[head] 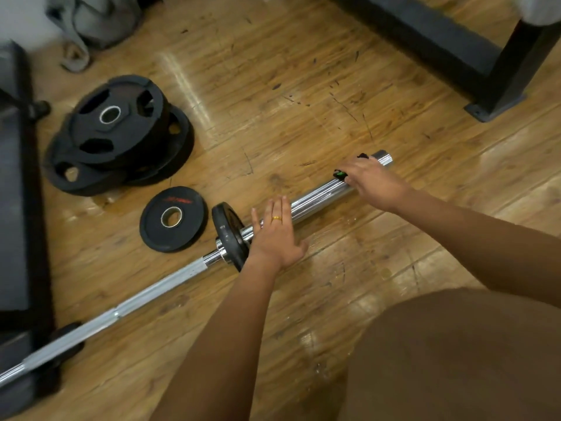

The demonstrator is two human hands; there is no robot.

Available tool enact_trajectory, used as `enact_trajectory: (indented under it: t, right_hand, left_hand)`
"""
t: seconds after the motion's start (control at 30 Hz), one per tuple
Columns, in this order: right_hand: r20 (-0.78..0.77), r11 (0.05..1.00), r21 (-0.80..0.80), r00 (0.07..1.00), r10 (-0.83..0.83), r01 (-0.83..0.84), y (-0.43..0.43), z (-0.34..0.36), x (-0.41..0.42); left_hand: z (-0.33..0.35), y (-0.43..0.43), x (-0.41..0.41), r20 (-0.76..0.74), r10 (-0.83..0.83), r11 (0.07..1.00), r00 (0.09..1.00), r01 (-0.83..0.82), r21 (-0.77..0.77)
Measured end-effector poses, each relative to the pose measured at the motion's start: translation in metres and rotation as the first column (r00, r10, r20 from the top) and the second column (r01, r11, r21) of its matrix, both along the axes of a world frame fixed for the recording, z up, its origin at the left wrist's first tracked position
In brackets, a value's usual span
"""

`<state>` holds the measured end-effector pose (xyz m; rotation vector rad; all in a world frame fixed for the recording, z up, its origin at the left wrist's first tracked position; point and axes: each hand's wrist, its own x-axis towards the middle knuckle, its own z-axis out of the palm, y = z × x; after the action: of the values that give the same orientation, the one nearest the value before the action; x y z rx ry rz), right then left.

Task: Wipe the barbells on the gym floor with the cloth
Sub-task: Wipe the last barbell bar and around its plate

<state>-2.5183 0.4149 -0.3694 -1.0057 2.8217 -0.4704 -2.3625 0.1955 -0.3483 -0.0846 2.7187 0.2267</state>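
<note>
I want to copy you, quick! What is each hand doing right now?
Left hand: open, fingers straight, resting on the barbell.
Right hand: closed, holding the dark cloth against the barbell.

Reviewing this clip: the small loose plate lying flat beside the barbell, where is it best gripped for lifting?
Probably from above: thumb hooked in the centre hole, fingers curled over the rim of the small plate. It lies flat on the floor, so the hole looks like the readiest hold.
</note>
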Motion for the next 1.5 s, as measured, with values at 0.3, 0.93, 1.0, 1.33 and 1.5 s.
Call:
enact_trajectory:
  t: [0.3,0.93,1.0,1.33,1.5]
  right_hand:
    - [0.003,1.000,0.010,1.000,-0.013,0.013,0.009,0.000,0.002]
    - [0.021,0.977,0.074,0.979,-0.204,0.202,0.040,0.008,0.032]
    - [0.049,0.977,0.096,0.980,-0.195,0.190,0.049,0.013,0.029]
    - [0.057,0.977,0.082,0.978,-0.200,0.196,0.068,0.018,0.044]
    - [-0.001,0.977,0.051,0.978,-0.208,0.208,0.064,0.010,0.068]
  left_hand:
    - [0.000,0.007,0.008,0.001,0.007,1.000,1.000,-0.007,0.005]
    - [0.002,0.035,0.046,0.014,0.010,1.000,1.000,-0.011,0.024]
    - [0.001,0.038,0.051,0.017,0.005,0.999,1.000,-0.006,0.034]
    - [-0.015,0.054,0.073,-0.024,0.011,1.000,1.000,-0.012,-0.003]
    - [-0.029,0.065,0.088,-0.075,0.042,0.999,0.996,-0.041,0.005]
